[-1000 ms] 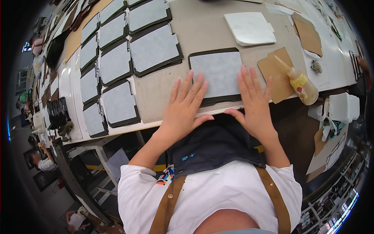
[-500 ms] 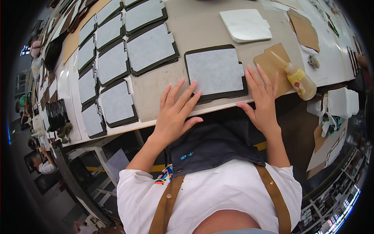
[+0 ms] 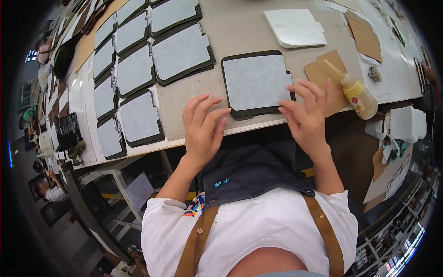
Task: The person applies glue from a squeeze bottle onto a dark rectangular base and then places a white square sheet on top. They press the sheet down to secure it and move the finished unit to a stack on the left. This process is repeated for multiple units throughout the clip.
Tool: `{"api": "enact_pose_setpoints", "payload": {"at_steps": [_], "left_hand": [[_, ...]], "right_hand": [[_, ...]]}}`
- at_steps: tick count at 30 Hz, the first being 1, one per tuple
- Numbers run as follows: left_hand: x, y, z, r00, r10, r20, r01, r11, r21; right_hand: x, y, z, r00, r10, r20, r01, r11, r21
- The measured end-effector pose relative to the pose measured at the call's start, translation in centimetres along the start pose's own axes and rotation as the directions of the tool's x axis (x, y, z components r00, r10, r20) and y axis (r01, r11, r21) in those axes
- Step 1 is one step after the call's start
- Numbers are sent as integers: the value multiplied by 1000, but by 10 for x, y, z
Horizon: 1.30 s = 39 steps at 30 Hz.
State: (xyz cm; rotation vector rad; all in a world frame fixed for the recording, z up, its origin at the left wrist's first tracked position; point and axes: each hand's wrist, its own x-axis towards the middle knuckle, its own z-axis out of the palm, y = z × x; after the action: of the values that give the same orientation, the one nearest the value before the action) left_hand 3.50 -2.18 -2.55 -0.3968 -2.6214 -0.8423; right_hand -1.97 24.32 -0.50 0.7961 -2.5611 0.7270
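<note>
Gray-faced panel [image 3: 256, 81] is laid left of the squeeze bottle [image 3: 362, 100], its bottle-side edge overlapped by the right hand [image 3: 308, 121], grip narrow, pinch can't be told, its corner farther from the bottle neared by the left hand [image 3: 201, 129], loosely curled, thumb apart.

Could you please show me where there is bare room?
Bare grey tabletop shows between stacked panels and white pad, and between those stacks and the single panel. Crowded: left, under the stacks; right, around the bottle and brown card.
</note>
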Motion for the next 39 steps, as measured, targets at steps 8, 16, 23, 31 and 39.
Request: {"api": "enact_pose_setpoints", "payload": {"at_steps": [8,16,23,31,39], "left_hand": [[-2,0,2,997,-26,-73,24,999,-21],[-1,0,1,997,-11,-72,10,1000,-13],[0,0,1,997,1,-78,-1,1000,-9],[5,1,-3,961,-277,7,250,855,-454],[42,-9,-7,731,-385,563,677,302,-671]], "right_hand": [[11,-7,9,982,-177,64,178,984,-8],[12,-8,8,968,-238,80,243,968,-65],[9,-8,7,939,-316,138,339,920,-195],[20,-10,3,973,-223,-58,214,968,-130],[-4,-28,-1,960,-277,-42,279,960,40]]}}
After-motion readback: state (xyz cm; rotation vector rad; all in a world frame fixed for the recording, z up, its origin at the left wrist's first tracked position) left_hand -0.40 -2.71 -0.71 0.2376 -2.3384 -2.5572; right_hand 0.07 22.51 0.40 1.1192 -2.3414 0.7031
